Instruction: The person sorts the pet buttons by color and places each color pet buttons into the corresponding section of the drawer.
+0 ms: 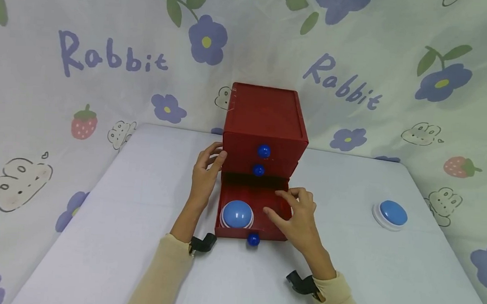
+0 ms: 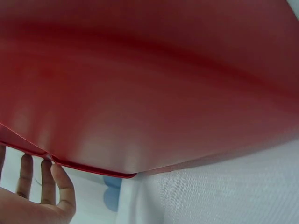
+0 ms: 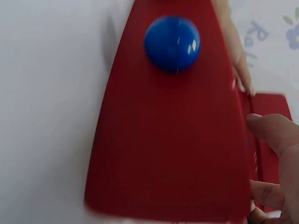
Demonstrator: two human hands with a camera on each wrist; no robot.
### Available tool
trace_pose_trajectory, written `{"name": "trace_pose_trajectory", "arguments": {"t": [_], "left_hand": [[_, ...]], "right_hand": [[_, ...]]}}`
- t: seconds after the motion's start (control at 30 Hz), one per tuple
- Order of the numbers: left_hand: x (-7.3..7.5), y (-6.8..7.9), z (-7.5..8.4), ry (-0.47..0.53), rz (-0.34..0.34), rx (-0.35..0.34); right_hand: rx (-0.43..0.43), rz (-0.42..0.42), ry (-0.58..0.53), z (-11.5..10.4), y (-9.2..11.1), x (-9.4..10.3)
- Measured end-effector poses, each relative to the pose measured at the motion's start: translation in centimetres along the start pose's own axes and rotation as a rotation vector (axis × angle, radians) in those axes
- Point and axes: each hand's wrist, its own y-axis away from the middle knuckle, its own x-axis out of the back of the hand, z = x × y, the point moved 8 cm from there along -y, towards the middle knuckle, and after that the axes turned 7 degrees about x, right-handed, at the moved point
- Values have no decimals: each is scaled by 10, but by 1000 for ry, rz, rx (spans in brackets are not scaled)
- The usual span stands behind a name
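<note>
A red drawer cabinet (image 1: pixel 267 111) stands at the middle of the table, its bottom drawer (image 1: pixel 261 197) pulled out. Inside the drawer, at the front left, sits a round blue push button (image 1: pixel 237 214) on a white base. My left hand (image 1: pixel 202 179) touches the cabinet's left side with its fingertips; the left wrist view shows them along the red edge. Over the right part of the drawer is my right hand (image 1: pixel 300 216), thumb and fingers spread apart with nothing between them. The right wrist view shows the drawer's front (image 3: pixel 168 140) and its blue knob (image 3: pixel 172 45).
On the table's right side lies a second blue push button (image 1: pixel 392 213) with a white base. Two more blue knobs mark the upper drawer fronts (image 1: pixel 243 154). Behind the white table (image 1: pixel 150 174) hangs a printed curtain (image 1: pixel 258 41) with flowers and rabbits.
</note>
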Motion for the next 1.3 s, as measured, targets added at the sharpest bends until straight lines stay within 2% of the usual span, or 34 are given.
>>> {"name": "trace_pose_trajectory", "arguments": {"t": [0.33, 0.7, 0.97, 1.2, 1.3], "left_hand": [[0, 0, -1, 7, -2, 3], [-3, 1, -2, -6, 0, 3], [-2, -1, -4, 8, 2, -5], [-2, 0, -3, -4, 8, -2], [-3, 0, -3, -5, 4, -1]], "right_hand": [[-144, 107, 79, 65, 27, 34], [-380, 202, 193, 136, 47, 92], [-501, 215, 234, 171, 64, 125], [-580, 243, 312, 192, 75, 150], [-640, 233, 322, 201, 82, 160]]}}
